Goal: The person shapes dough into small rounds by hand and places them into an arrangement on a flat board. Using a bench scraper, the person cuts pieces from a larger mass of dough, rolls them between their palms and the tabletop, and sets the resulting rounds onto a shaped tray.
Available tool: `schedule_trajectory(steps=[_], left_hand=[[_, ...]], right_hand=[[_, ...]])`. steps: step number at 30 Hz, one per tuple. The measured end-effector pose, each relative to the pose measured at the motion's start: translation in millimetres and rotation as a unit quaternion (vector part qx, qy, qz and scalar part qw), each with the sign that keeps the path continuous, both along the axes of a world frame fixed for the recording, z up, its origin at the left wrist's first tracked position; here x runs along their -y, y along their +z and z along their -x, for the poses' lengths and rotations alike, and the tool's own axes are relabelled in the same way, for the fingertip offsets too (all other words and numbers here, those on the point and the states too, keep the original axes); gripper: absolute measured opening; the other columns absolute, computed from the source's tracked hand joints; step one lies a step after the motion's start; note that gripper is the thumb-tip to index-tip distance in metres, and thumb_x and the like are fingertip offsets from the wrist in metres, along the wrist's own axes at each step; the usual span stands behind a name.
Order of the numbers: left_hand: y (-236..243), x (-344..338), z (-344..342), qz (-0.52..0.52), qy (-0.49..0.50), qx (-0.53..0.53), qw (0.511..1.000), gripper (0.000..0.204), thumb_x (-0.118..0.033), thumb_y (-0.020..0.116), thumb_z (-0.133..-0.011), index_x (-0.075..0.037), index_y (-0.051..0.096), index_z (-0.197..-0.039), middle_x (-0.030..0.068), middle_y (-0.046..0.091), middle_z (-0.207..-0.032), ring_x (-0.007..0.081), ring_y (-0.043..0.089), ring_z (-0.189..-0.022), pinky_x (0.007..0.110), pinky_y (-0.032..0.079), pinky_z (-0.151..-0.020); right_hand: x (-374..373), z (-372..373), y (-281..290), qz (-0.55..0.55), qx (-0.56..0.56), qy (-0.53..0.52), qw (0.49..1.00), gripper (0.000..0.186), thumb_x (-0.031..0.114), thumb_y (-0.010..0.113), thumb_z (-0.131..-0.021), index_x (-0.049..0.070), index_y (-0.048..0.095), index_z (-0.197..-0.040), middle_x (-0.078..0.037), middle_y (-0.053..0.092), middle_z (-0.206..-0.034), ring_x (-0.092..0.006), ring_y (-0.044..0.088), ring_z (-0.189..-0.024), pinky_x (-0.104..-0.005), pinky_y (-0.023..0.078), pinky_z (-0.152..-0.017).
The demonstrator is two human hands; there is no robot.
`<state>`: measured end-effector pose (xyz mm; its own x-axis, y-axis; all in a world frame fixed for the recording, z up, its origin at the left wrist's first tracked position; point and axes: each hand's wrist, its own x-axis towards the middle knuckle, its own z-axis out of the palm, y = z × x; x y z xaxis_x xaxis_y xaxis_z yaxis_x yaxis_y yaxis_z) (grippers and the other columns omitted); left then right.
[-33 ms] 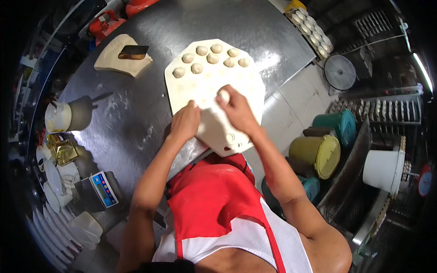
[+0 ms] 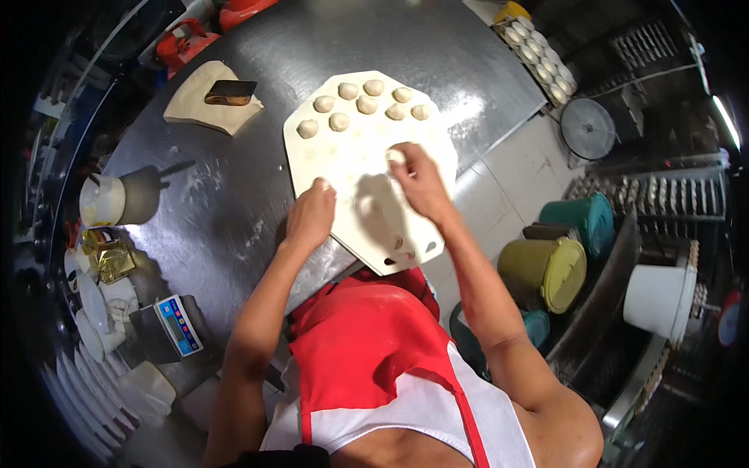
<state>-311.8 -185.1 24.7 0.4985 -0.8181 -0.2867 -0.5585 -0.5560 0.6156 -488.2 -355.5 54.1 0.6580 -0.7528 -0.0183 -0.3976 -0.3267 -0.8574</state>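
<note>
A pale octagonal board (image 2: 359, 144) lies at the table's near edge, with several small dough balls (image 2: 347, 91) across its far part and holes at its near end. My left hand (image 2: 310, 210) is closed over the board's left side; what its fingertips hold is too small to make out. My right hand (image 2: 417, 179), slightly blurred, grips a pale dough piece (image 2: 395, 155) above the board's right half. A sheet of pale dough (image 2: 191, 97) lies at the far left with a dark flat scraper (image 2: 230, 87) on it.
The steel table (image 2: 312, 39) carries a white pot (image 2: 101, 199), a scale (image 2: 178, 326), gold packets (image 2: 108, 253) and red containers (image 2: 186, 43). An egg tray (image 2: 538, 58) sits at the back right. Lidded buckets (image 2: 542, 273), a round steel lid (image 2: 585, 129) and racks (image 2: 644, 195) line the right.
My right hand has moved a little to the right, and my left hand has shifted slightly left and downward. The board and table appear slightly lower in the picture.
</note>
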Motion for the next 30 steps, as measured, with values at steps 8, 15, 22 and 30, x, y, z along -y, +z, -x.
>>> schedule_trajectory(steps=[8, 15, 22, 30], left_hand=[[-51, -100, -21, 0.007, 0.259, -0.070, 0.963, 0.042, -0.031, 0.059, -0.112, 0.001, 0.051, -0.138, 0.0263, 0.074, -0.119, 0.0445, 0.071, -0.115, 0.054, 0.053, -0.094], [-17, -175, 4, -0.116, 0.326, 0.005, 0.938, 0.040, -0.033, 0.070, -0.107, -0.004, 0.053, -0.127, 0.0161, 0.070, -0.095, 0.0275, 0.069, -0.086, 0.043, 0.055, -0.079], [-8, -228, -54, -0.063, 0.364, -0.024, 0.929, 0.038, -0.035, 0.079, -0.100, -0.004, 0.056, -0.102, 0.0133, 0.068, -0.082, 0.0311, 0.068, -0.077, 0.044, 0.054, -0.074], [13, -222, -228, 0.101, 0.364, -0.057, 0.924, 0.034, -0.024, 0.084, -0.097, -0.004, 0.056, -0.091, 0.0024, 0.060, -0.077, 0.0130, 0.053, -0.071, 0.035, 0.047, -0.066]], right_hand=[[105, -6, -62, 0.031, -0.132, 0.012, 0.991, 0.027, 0.012, 0.074, -0.098, 0.006, 0.076, -0.124, -0.017, 0.069, -0.122, -0.0347, 0.072, -0.105, -0.0453, 0.057, -0.091], [157, -69, -90, 0.113, -0.100, 0.081, 0.985, 0.019, 0.012, 0.077, -0.093, 0.008, 0.076, -0.112, -0.014, 0.070, -0.110, -0.0336, 0.071, -0.094, -0.0434, 0.056, -0.083], [28, -231, 5, 0.085, -0.031, 0.198, 0.976, 0.025, 0.020, 0.075, -0.100, 0.004, 0.078, -0.118, -0.015, 0.077, -0.096, -0.0246, 0.071, -0.080, -0.0396, 0.056, -0.077], [-20, -427, -29, 0.235, -0.077, 0.289, 0.925, 0.035, 0.028, 0.074, -0.099, 0.006, 0.072, -0.126, -0.025, 0.074, -0.115, -0.0458, 0.069, -0.113, -0.0520, 0.056, -0.098]])
